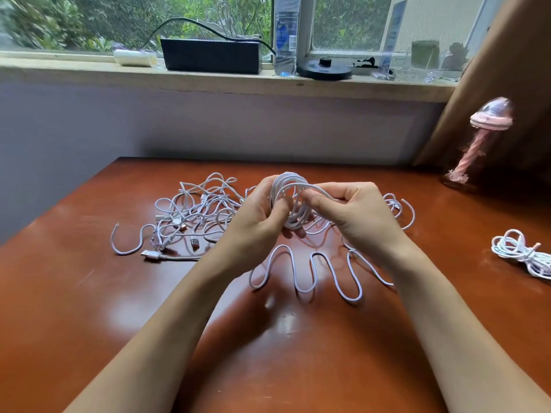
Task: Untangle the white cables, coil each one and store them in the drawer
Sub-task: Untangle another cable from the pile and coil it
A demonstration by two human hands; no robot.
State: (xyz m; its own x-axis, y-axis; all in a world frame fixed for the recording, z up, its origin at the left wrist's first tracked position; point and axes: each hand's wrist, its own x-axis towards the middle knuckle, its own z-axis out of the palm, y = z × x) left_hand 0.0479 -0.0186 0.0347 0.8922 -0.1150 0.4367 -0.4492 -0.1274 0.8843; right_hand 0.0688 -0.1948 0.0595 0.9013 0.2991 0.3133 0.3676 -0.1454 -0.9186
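While the left hand [253,217] is gripping the coil [290,180] together, the right hand [354,213] is pinching its loose strand [323,193]. Probably this is guiding a loop.

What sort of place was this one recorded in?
Probably a home room or small office, at a desk by a window: a glossy reddish-brown wooden table, a windowsill holding a water bottle and a black box, greenery outside, a brown curtain and a pink jellyfish-shaped ornament.

Two bare forearms, uncovered up to the wrists, end in bare hands: left hand [258,217], right hand [356,216].
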